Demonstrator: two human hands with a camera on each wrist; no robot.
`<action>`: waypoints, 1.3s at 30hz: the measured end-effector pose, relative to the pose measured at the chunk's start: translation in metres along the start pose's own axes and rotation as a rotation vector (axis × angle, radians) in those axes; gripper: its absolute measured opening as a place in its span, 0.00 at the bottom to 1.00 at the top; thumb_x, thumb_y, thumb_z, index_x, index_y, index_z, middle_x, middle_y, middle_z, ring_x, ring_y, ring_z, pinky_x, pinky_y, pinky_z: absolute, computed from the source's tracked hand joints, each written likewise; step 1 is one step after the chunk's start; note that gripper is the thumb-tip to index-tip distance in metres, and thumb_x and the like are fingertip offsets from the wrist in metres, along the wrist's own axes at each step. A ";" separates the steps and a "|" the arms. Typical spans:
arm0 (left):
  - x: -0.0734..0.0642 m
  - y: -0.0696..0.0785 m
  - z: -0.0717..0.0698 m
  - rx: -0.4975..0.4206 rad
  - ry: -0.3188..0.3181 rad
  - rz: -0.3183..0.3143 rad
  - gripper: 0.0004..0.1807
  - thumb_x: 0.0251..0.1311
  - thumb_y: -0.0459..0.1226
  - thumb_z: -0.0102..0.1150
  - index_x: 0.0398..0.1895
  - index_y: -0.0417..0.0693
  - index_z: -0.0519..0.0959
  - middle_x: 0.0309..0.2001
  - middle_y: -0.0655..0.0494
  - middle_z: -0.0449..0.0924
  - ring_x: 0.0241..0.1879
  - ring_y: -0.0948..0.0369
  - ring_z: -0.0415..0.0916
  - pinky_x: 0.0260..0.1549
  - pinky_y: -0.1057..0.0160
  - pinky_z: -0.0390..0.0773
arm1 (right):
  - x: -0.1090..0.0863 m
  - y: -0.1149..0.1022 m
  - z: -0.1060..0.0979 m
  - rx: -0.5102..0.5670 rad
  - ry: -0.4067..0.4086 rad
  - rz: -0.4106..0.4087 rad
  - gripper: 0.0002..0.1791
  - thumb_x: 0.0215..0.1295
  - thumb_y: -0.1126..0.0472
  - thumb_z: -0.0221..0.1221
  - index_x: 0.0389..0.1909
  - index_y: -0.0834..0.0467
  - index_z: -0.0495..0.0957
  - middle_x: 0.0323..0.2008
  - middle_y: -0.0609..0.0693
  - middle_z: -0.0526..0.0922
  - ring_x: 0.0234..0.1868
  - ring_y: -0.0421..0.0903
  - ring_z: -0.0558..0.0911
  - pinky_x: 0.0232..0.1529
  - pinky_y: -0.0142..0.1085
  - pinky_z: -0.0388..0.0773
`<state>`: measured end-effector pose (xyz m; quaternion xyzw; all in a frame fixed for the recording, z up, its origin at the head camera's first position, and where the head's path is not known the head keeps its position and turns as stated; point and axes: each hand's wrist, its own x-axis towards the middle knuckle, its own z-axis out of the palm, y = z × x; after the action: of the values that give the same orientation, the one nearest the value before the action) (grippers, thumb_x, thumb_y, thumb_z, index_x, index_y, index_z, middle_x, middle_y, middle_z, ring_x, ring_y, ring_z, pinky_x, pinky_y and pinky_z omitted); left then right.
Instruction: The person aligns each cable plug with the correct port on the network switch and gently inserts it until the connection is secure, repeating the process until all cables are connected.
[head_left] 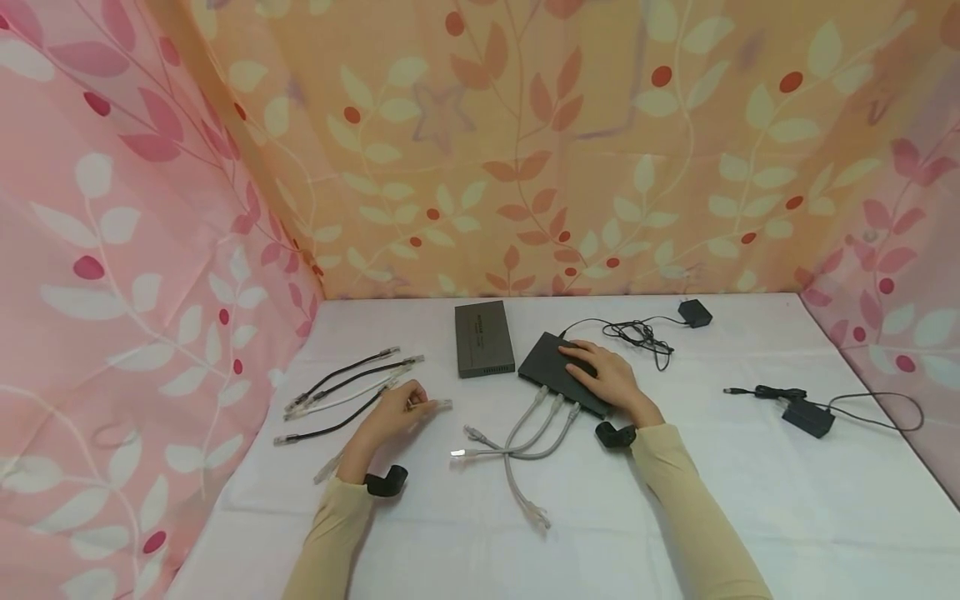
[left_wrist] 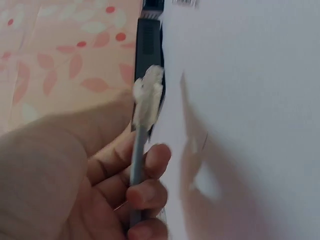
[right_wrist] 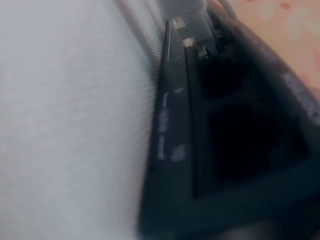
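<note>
My left hand (head_left: 392, 414) pinches a short grey Ethernet cable near one end. In the left wrist view its pale plug (left_wrist: 148, 102) points away from the curled fingers (left_wrist: 147, 195). My right hand (head_left: 611, 375) rests on top of a black network switch (head_left: 542, 358), its fingers spread across the lid. Three grey Ethernet cables (head_left: 517, 450) run from the switch's near side, their free ends lying on the cloth. Close up in the right wrist view, the switch's port side (right_wrist: 170, 195) shows dark open ports and a plugged-in connector (right_wrist: 192, 27); the right hand is mostly hidden there.
A second, grey network switch (head_left: 483, 340) lies behind, between the hands. Several black and white short cables (head_left: 345, 375) lie at the left. A power adapter (head_left: 695, 313) with coiled cord sits at the back right; another adapter (head_left: 808, 417) lies farther right.
</note>
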<state>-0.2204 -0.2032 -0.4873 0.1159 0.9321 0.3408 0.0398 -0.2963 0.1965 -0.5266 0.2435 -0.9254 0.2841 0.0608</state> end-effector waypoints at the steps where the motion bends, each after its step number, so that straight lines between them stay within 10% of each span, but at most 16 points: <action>1: 0.000 0.002 0.001 0.003 0.010 -0.004 0.11 0.60 0.43 0.59 0.32 0.45 0.73 0.24 0.56 0.73 0.23 0.64 0.65 0.22 0.67 0.67 | 0.000 0.000 0.000 0.003 -0.001 0.000 0.24 0.66 0.45 0.52 0.63 0.42 0.69 0.65 0.51 0.65 0.61 0.55 0.69 0.56 0.55 0.65; 26: 0.020 0.042 0.022 0.071 -0.063 -0.044 0.11 0.59 0.45 0.59 0.40 0.53 0.83 0.27 0.59 0.77 0.24 0.64 0.67 0.24 0.66 0.68 | 0.001 0.000 0.000 -0.016 -0.006 0.013 0.24 0.66 0.45 0.52 0.63 0.42 0.68 0.65 0.52 0.65 0.61 0.56 0.69 0.55 0.56 0.65; 39: 0.030 0.052 0.038 0.061 -0.129 0.050 0.08 0.63 0.39 0.55 0.37 0.46 0.82 0.34 0.55 0.80 0.32 0.63 0.72 0.35 0.62 0.73 | 0.000 0.001 0.003 -0.016 0.026 -0.002 0.24 0.66 0.44 0.52 0.62 0.43 0.69 0.65 0.53 0.65 0.60 0.57 0.70 0.55 0.56 0.66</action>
<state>-0.2336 -0.1334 -0.4822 0.1622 0.9344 0.3050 0.0874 -0.2963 0.1955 -0.5292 0.2404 -0.9264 0.2798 0.0752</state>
